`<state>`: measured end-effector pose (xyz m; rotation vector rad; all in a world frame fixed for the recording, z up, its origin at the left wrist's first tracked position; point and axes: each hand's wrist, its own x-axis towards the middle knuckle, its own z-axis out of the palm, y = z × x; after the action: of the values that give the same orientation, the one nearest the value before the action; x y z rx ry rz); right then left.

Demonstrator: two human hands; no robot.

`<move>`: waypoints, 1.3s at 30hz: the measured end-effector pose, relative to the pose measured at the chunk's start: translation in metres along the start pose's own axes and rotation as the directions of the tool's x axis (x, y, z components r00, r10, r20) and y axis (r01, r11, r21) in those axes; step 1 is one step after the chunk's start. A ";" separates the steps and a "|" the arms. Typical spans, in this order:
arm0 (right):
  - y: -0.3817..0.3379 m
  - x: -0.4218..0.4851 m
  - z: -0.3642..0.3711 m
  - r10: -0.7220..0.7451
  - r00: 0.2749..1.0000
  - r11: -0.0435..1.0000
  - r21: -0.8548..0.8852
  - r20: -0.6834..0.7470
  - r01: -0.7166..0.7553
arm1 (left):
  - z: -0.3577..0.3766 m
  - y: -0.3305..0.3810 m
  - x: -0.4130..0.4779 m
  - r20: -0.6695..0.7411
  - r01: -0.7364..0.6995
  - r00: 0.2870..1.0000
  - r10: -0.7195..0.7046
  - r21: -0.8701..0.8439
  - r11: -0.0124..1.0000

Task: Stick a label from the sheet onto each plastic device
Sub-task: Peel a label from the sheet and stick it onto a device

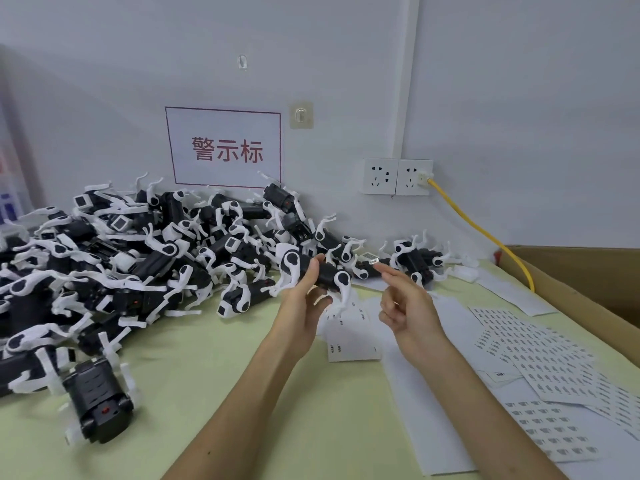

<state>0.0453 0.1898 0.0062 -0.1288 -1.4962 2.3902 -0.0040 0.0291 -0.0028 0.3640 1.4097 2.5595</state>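
A left hand [304, 308] grips one plastic device [322, 271] over the table while the right hand [405, 306] pinches a label [374, 261] just beside it, not yet stuck. A heap of devices [121, 265] waits behind, with label sheets [540, 358] to the right, so most of the work likely remains.

The heaped plastic devices [156, 265] are black with white parts. The paper label sheets [540, 355] show dark rows on white.

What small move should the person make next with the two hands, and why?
Probably bring the right hand leftward and press its label onto the black body of the device that the left hand grips. The label sits at the fingertips, just apart from the device and not yet stuck.
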 end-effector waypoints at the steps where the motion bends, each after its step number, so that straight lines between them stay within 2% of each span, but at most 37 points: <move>1: -0.002 -0.002 0.003 0.050 0.995 0.996 0.071 0.081 -0.056 | 0.001 0.001 0.000 -0.022 0.011 1.000 -0.012 -0.047 0.999; 3: -0.003 -0.008 0.009 0.102 0.967 0.978 0.153 0.233 -0.141 | 0.000 0.001 0.000 -0.058 0.023 0.998 -0.030 -0.128 0.992; 6: 0.000 -0.018 0.018 0.132 0.907 0.962 0.168 0.400 -0.215 | 0.000 0.000 0.001 -0.083 0.024 0.996 -0.041 -0.193 0.981; 11: 0.013 -0.031 0.033 0.193 0.838 0.954 0.102 0.511 -0.282 | 0.001 -0.002 0.000 -0.043 0.067 0.996 -0.084 -0.306 0.950; 18: 0.024 -0.034 0.037 0.241 0.842 0.951 0.055 0.482 -0.303 | 0.005 -0.003 0.000 0.039 0.175 0.984 -0.172 -0.342 0.923; 28: 0.026 -0.030 0.037 0.205 0.873 0.958 0.092 0.443 -0.272 | 0.009 -0.006 -0.004 0.075 0.161 0.986 -0.146 -0.261 0.952; 39: 0.024 -0.031 0.038 0.175 0.890 0.967 0.095 0.422 -0.236 | 0.010 -0.002 -0.006 0.086 0.222 0.974 -0.209 -0.183 0.958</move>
<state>0.0603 0.1382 -0.0008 0.2829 -1.5343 2.8213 0.0052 0.0366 -0.0003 0.2454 1.1009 2.4528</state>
